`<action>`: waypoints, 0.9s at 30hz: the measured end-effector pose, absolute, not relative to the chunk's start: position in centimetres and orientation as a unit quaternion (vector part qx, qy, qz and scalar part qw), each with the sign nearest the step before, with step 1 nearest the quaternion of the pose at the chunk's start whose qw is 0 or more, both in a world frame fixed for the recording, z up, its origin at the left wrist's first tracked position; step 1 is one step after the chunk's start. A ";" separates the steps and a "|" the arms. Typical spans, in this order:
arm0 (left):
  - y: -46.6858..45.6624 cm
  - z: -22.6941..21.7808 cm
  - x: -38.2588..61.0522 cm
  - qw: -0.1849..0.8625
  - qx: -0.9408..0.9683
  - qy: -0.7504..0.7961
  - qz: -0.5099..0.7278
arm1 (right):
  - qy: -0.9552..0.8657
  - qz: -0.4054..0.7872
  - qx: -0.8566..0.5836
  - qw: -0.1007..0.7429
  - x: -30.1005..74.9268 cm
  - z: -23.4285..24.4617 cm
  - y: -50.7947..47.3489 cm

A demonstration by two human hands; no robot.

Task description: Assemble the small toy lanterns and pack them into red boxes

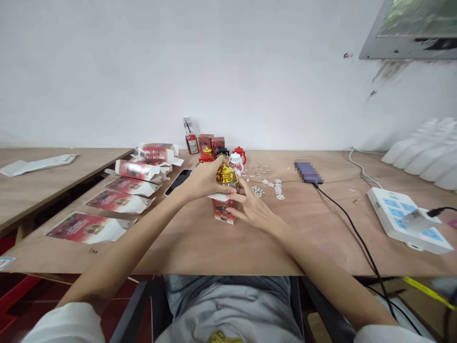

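A small red printed box [224, 211] stands upright on the wooden table [200, 243], its white top flaps open. A gold lantern-shaped ornament [225, 175] sits at the box's mouth. My left hand [203, 180] curls around the ornament from the left, fingers closed on it. My right hand [254, 206] grips the box from the right side. Behind them stand small red, black and white ornaments [235, 157] and two red boxes [211, 143].
Several flat red-and-white cartons [119, 200] lie in a row at the left. A black phone [178, 181] lies beside them. Small white parts [271, 186] are scattered right of the box. A white power strip [403, 216] and black cable [357, 233] occupy the right.
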State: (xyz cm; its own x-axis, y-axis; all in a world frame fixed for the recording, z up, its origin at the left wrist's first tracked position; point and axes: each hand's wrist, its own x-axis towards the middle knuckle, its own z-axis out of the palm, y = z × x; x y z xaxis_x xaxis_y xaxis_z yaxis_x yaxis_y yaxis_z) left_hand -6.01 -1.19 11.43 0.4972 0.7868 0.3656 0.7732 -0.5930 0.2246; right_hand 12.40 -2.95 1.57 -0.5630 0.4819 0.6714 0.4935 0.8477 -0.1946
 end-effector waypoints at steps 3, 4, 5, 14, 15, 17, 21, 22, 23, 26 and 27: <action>-1.3 11.2 -6.3 0.013 0.869 0.442 0.220 | -0.884 -0.008 -0.282 0.374 12.2 1.6 -3.0; -1.4 11.1 -6.4 0.012 0.871 0.440 0.220 | -0.883 -0.007 -0.280 0.376 12.2 1.5 -3.0; -1.5 11.0 -6.4 0.012 0.872 0.438 0.218 | -0.883 -0.006 -0.277 0.380 12.2 1.5 -3.0; -2.4 11.6 -6.6 0.010 0.907 0.399 0.134 | -0.878 0.025 -0.272 0.394 12.0 1.2 -3.5; -2.5 11.7 -6.7 0.017 0.905 0.404 0.133 | -0.876 0.025 -0.269 0.399 12.0 1.2 -3.5; -2.6 11.9 -6.9 0.037 0.905 0.403 0.128 | -0.876 0.023 -0.257 0.407 11.9 1.1 -3.4; -2.6 12.6 -8.0 0.092 0.911 0.366 0.165 | -0.877 0.025 -0.249 0.410 12.0 1.0 -3.1; -2.5 12.8 -8.3 0.099 0.912 0.355 0.180 | -0.876 0.024 -0.254 0.410 12.1 1.0 -3.0; -2.5 13.0 -8.6 0.102 0.914 0.344 0.189 | -0.874 0.021 -0.258 0.411 12.1 1.0 -3.0; -2.2 13.4 -9.0 0.097 0.921 0.330 0.185 | -0.871 0.010 -0.257 0.418 12.3 0.8 -2.9; -2.1 13.4 -9.0 0.092 0.921 0.332 0.181 | -0.871 0.008 -0.254 0.420 12.3 0.8 -2.8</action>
State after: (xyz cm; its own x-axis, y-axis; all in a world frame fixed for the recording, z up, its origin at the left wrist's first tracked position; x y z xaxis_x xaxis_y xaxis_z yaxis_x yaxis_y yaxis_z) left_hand -9.02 -2.08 13.38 0.7133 0.6455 0.2729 0.5791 -0.7622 0.2893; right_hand 12.26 -2.84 0.77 -0.5181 0.4495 0.7277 0.4360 0.8707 -0.2274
